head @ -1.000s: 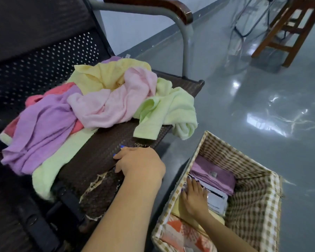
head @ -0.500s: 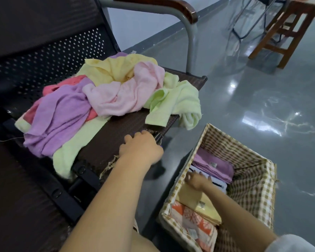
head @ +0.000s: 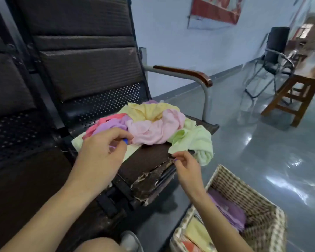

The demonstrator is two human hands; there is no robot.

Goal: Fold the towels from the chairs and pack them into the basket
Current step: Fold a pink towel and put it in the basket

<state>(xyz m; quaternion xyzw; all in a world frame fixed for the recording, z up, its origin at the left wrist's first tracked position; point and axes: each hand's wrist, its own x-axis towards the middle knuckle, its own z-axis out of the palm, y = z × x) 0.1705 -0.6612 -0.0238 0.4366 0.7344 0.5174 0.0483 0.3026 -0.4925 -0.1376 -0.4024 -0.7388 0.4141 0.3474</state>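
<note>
A heap of loose towels lies on the dark chair seat (head: 149,159): yellow (head: 149,110), pink (head: 153,130), purple (head: 107,126), coral (head: 105,120) and light green (head: 196,140), which hangs over the seat's right front corner. My left hand (head: 102,148) is over the purple towel with fingers curled, fingertips against the pink one; a grip cannot be made out. My right hand (head: 186,165) hangs just below the green towel's corner, fingers loosely curled, holding nothing. The checked basket (head: 262,231) stands on the floor at lower right with folded purple (head: 229,211) and yellow (head: 196,231) towels inside.
The seat's front edge (head: 153,179) is torn. A wood-topped armrest (head: 185,73) bounds the chair on the right. Another dark seat (head: 16,160) adjoins on the left. A wooden table (head: 298,91) and a black chair (head: 275,51) stand far right on glossy floor.
My right hand has come up out of the basket to the green towel's corner. My left hand has left the seat edge for the towel heap. The view has tilted upward.
</note>
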